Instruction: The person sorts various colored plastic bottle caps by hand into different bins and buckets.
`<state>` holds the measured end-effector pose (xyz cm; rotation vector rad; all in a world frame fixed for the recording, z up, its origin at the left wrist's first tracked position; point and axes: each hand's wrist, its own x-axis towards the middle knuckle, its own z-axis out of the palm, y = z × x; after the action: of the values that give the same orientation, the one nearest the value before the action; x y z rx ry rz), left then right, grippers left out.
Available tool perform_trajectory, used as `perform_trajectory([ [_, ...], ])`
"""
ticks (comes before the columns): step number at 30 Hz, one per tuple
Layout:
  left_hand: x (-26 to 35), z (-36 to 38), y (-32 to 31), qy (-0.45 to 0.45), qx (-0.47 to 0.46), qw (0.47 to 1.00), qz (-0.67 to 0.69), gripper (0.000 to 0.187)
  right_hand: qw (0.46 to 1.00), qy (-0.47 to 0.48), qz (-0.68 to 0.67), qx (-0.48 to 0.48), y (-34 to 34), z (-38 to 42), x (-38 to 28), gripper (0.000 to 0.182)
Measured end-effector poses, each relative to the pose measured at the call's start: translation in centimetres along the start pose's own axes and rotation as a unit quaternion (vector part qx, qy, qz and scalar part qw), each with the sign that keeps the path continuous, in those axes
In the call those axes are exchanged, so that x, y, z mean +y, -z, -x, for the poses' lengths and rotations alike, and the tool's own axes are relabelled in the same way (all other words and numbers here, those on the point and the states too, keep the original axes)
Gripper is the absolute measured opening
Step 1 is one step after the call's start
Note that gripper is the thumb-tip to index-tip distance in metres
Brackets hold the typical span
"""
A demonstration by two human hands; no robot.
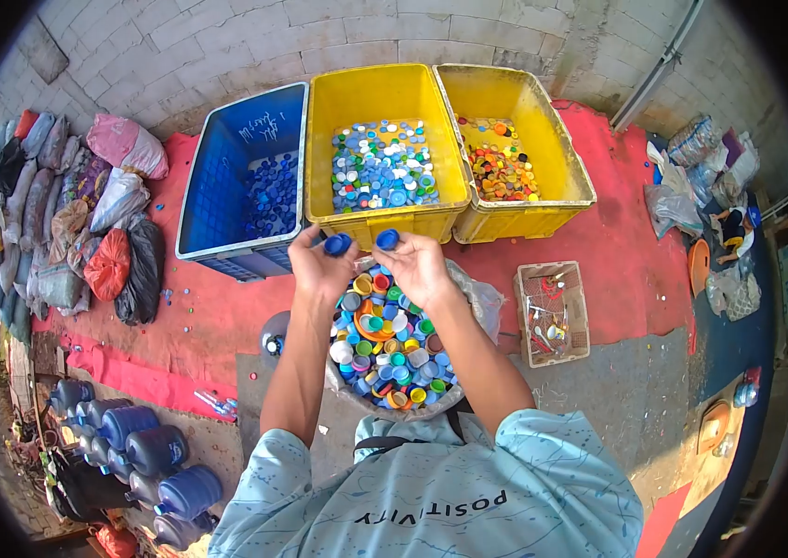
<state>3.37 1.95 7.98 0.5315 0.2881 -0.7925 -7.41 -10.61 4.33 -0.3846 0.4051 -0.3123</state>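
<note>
My left hand [317, 265] pinches a dark blue bottle cap [337, 245]. Another dark blue bottle cap [387, 240] is between the fingers of my right hand [417, 270]. Both hands are held up close together, near the front wall of the middle yellow crate [384, 221]. Below them stands a sack [343, 386] heaped with mixed-colour bottle caps [394, 349]. Dark blue caps [273, 197] lie in the blue crate [191, 209] on the left. Light blue, white and green caps [384, 163] cover the middle crate's floor. The right yellow crate [519, 216] holds orange, yellow and red caps [503, 172].
A shallow plastic basket [582, 342] with small tools and scraps sits on the right. Filled bags [124, 149] are piled at the left. Large blue water jugs [157, 449] stand lower left. More plastic bags [673, 209] lie at the far right, and a block wall [254, 42] runs behind the crates.
</note>
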Motion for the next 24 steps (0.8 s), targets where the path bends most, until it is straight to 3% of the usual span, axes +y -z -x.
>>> perform_trajectory([
  [1, 3.5, -0.4, -1.2, -0.044, -0.023, 0.998, 0.039, 0.078, 0.996, -0.026, -0.043, -0.069, -3.9, -1.3, -0.3, 0.011],
  [2, 7.1, -1.2, -1.6, -0.069, -0.026, 0.995, 0.065, 0.102, 0.997, -0.028, -0.036, -0.057, -4.9, -4.0, 0.3, 0.01],
  [3, 9.9, -1.1, -1.9, -0.107, -0.054, 0.991, 0.057, 0.107, 1.0, 0.011, -0.011, -0.007, -7.4, -4.5, 0.6, 0.009],
  [6, 13.4, 0.4, -0.4, -0.176, -0.078, 0.981, -0.036, 0.114, 0.998, 0.06, 0.022, 0.007, -7.2, -5.4, 1.5, 0.05],
  [7, 12.9, 1.1, -0.2, -0.203, 0.033, 0.978, -0.025, 0.1, 0.996, 0.072, 0.041, 0.016, -6.9, -3.9, 1.4, 0.061],
  [8, 12.3, 1.2, 1.7, -0.2, 0.031, 0.977, -0.071, 0.089, 0.994, 0.082, 0.059, 0.028, -6.1, -2.0, 1.1, 0.074],
  [10, 10.3, 0.9, 7.4, -0.188, 0.03, 0.968, -0.165, 0.07, 0.992, 0.092, 0.076, 0.043, -1.3, -0.2, 1.0, 0.079],
  [12, 6.5, 2.1, 9.8, -0.161, 0.057, 0.961, -0.216, 0.041, 0.983, 0.122, 0.109, 0.084, 2.2, 2.5, 0.7, 0.072],
  [14, 3.2, 2.7, 12.3, -0.141, 0.052, 0.938, -0.313, 0.033, 0.969, 0.148, 0.151, 0.13, 6.1, 4.8, 1.0, 0.053],
  [16, 0.2, 4.1, 12.3, -0.163, 0.093, 0.879, -0.438, 0.025, 0.933, 0.153, 0.257, 0.201, 7.1, 7.3, 1.4, 0.042],
  [18, -2.5, 4.0, 14.5, -0.214, 0.078, 0.836, -0.5, 0.029, 0.911, 0.159, 0.322, 0.203, 9.2, 8.7, 2.1, 0.04],
  [21, -5.1, 6.2, 13.3, -0.25, 0.079, 0.681, -0.684, 0.036, 0.884, 0.163, 0.386, 0.207, 10.7, 10.3, 2.4, 0.037],
  [24, -6.7, 6.5, 14.4, -0.314, 0.01, 0.546, -0.776, 0.044, 0.877, 0.166, 0.403, 0.201, 11.2, 11.4, 2.4, 0.035],
])
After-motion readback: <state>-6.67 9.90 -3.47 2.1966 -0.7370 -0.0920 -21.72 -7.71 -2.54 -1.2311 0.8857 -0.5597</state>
